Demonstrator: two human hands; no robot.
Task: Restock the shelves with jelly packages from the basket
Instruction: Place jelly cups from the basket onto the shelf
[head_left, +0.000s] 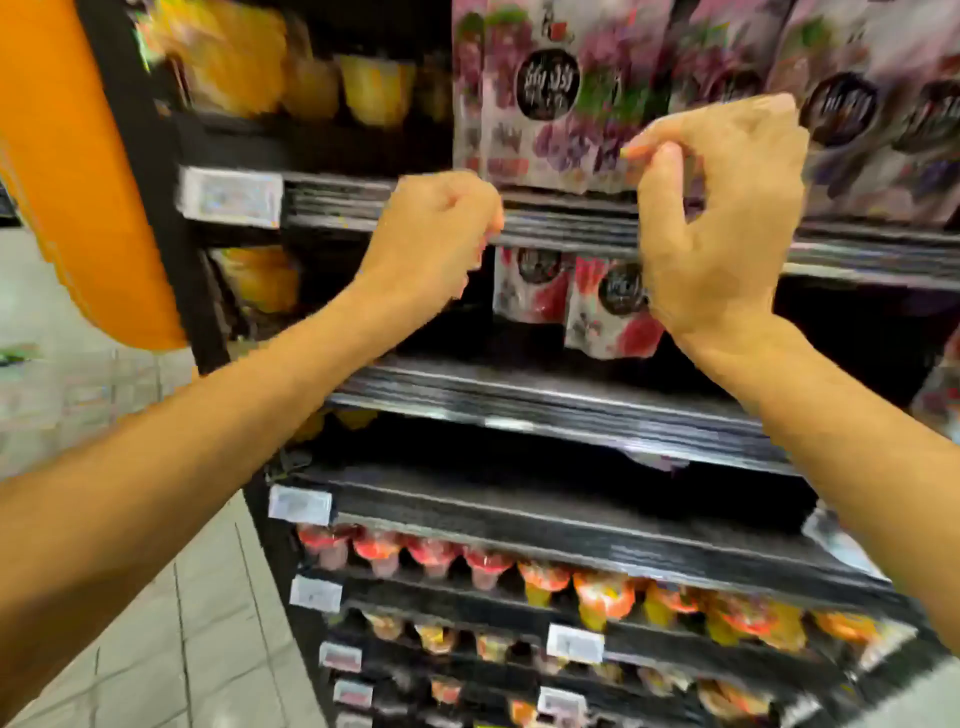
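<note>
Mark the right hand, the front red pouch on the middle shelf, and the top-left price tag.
right hand (727, 223): head view, back of the hand.
red pouch (605, 327): head view, lower front face.
price tag (231, 197): head view, label's middle.

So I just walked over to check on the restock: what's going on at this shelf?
A person faces the shelving with both hands raised. The right hand pinches the lower part of a purple grape pouch standing on the upper shelf. The left hand is curled near the shelf rail; blur hides whether it holds anything. Two red pouches stand on the shelf below. No basket is in view.
</note>
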